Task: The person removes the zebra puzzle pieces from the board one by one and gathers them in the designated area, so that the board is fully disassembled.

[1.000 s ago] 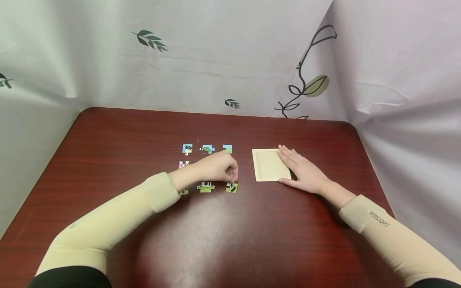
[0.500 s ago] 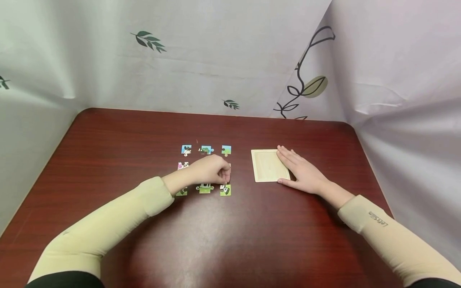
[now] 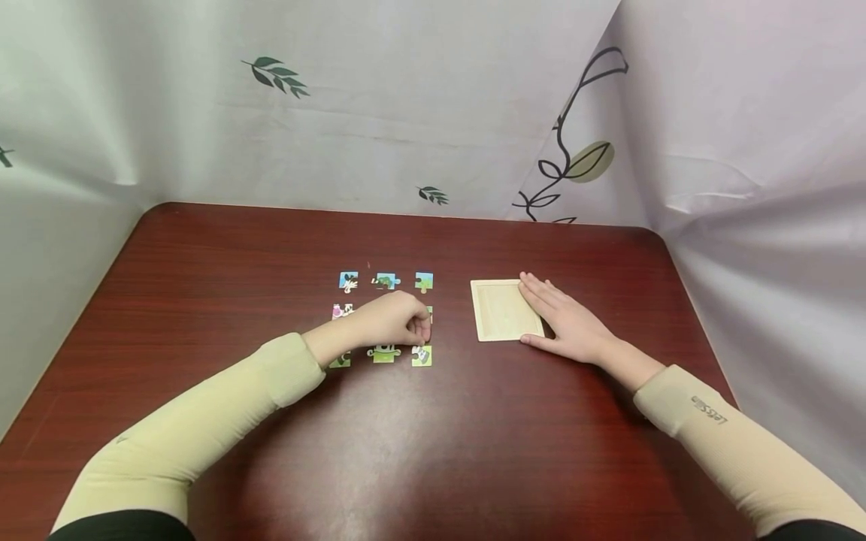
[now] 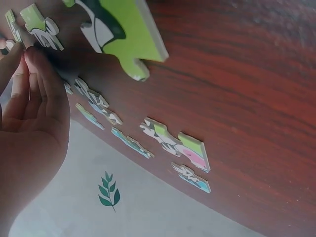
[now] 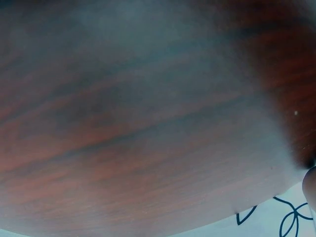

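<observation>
Small picture puzzle pieces lie in three rows, including a top left piece (image 3: 348, 281), a top middle piece (image 3: 386, 281) and a top right piece (image 3: 423, 281). My left hand (image 3: 391, 319) reaches over the middle row, partly hiding it. Its thumb and fingertips pinch the upper edge of the bottom right puzzle piece (image 3: 422, 356), green with a black-and-white animal. The left wrist view shows fingers curled at that piece (image 4: 14, 25). My right hand (image 3: 567, 319) rests with straight fingers along the right edge of a square, shallow wooden tray (image 3: 476, 312).
The bottom middle piece (image 3: 384, 354) and bottom left piece (image 3: 340, 361) lie under or beside the left wrist. Everything sits on a dark red wooden table (image 3: 433, 451) with rounded far corners. A pale leaf-printed curtain (image 3: 365, 113) hangs behind and at both sides.
The bottom right puzzle piece has slid left and straightened in line with its row, the left hand moving with it. The last half second shows barely any motion. The right hand stays put.
</observation>
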Demonstrator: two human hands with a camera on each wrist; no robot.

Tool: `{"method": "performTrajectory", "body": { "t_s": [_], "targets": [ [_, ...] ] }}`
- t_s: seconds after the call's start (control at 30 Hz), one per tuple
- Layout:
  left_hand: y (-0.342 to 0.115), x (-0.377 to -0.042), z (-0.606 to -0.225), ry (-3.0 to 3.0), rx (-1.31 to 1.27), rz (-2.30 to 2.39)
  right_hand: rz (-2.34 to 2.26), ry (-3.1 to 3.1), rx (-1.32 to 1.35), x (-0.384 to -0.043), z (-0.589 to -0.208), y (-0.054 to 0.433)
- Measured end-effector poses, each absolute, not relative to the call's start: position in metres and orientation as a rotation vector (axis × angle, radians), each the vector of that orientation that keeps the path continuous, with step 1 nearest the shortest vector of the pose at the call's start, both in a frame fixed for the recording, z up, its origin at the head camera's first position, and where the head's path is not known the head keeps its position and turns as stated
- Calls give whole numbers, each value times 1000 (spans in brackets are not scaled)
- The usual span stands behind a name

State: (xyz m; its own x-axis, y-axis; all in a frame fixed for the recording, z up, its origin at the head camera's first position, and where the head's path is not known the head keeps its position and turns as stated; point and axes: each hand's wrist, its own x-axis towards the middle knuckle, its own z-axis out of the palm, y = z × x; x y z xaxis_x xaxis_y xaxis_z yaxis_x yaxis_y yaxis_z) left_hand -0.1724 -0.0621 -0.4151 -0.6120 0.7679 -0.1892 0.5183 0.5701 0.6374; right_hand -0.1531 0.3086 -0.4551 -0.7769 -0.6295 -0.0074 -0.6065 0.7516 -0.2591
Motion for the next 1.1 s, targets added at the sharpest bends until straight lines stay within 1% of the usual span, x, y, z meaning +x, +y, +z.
{"method": "performTrajectory", "body": {
  "t_s": [0.7, 1.1],
  "targets": [
    [-68, -176, -408, 2352, 1012, 795, -372, 2848, -1011, -155, -453, 308],
    [-95, -177, -406, 2415, 959, 885, -378, 2838, -1004, -153, -455, 309]
  ]
}}
